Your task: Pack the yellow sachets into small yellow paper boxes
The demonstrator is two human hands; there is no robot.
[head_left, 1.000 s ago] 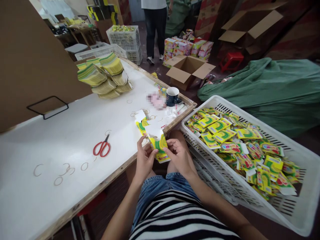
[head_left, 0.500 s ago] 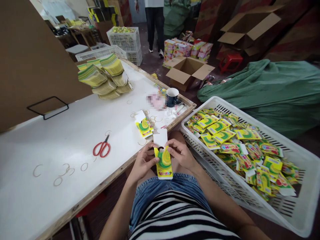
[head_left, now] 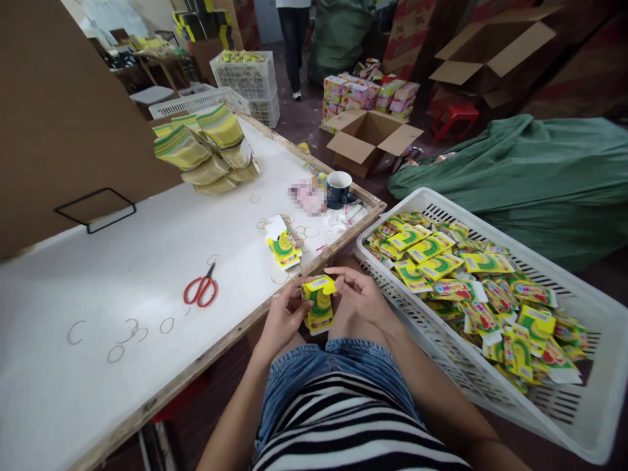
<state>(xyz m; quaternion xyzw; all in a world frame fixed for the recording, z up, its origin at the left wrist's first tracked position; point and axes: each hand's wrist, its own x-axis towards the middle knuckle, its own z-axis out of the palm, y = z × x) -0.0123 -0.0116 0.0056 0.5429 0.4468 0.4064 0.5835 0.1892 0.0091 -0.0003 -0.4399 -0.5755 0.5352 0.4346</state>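
Above my lap, a small yellow and green cardboard box (head_left: 321, 313) is gripped by my left hand (head_left: 286, 315), thumb on its front and fingers behind. My right hand (head_left: 364, 298) pinches the top flap at the box's right corner. The flap lies folded over the top. Just beyond, on the white table (head_left: 147, 275), lies a short pile of similar flat boxes (head_left: 283, 248). Red-handled scissors (head_left: 201, 290) rest to the left, with several rubber bands (head_left: 167, 326) scattered around them.
A white plastic crate (head_left: 534, 392) full of yellow boxes stands at my right. A dark mug (head_left: 338, 191) sits by the table corner. Bundled cartons (head_left: 210, 147) stack at the back. An open cardboard box (head_left: 363, 140), a green sack (head_left: 515, 176) and a walking person (head_left: 293, 46) are beyond.
The white top flap that stood upright is now folded down over the box. My right hand has moved slightly right with it. The person in the background has shifted left.
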